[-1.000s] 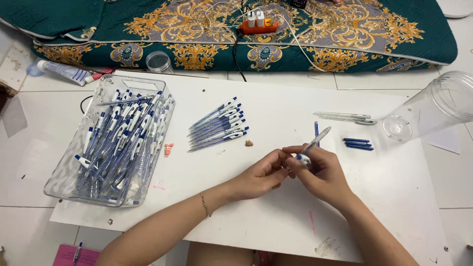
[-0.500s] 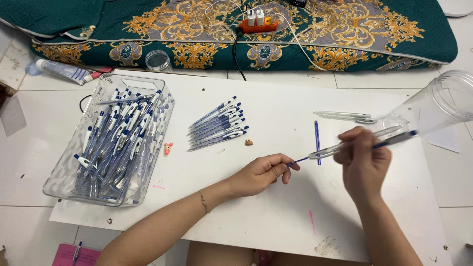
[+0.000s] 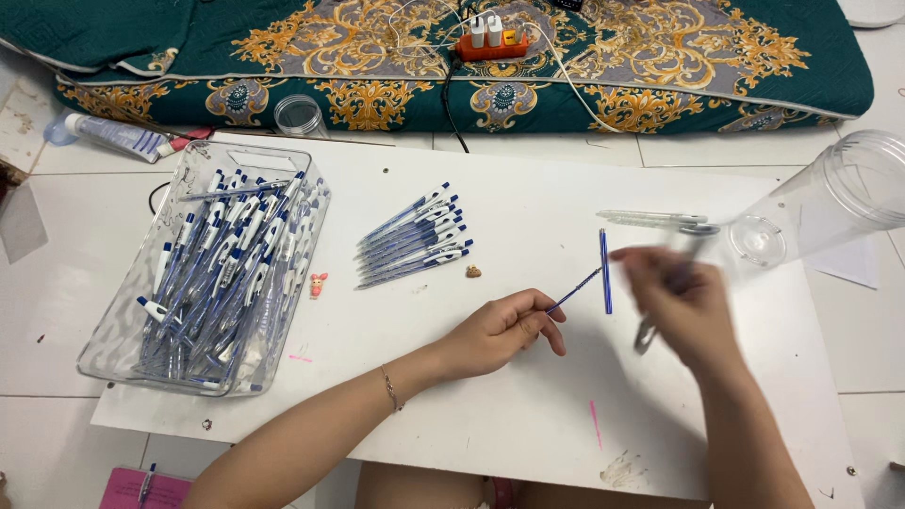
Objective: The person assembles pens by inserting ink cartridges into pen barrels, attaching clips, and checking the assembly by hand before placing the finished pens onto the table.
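Note:
My left hand (image 3: 504, 330) rests on the white table (image 3: 528, 424) and pinches a thin blue pen refill (image 3: 575, 292), whose tip points up and to the right. My right hand (image 3: 681, 300) is blurred by motion just right of that tip. It is closed around a clear pen barrel (image 3: 646, 337), which sticks out below the fist. A loose blue refill (image 3: 604, 271) lies upright on the table between the hands. Another clear barrel (image 3: 650, 219) lies beyond it.
A row of finished blue-and-white pens (image 3: 415, 236) lies mid-table. A clear tray (image 3: 123, 320) at the left holds several more. A clear jar (image 3: 830, 203) lies on its side at the right. A patterned green cushion (image 3: 660, 85) with an orange power strip (image 3: 490, 42) lies behind.
The hands were together on one pen. They came apart: the left kept the blue refill, while the right pulled the clear barrel off to the right and now swings it back.

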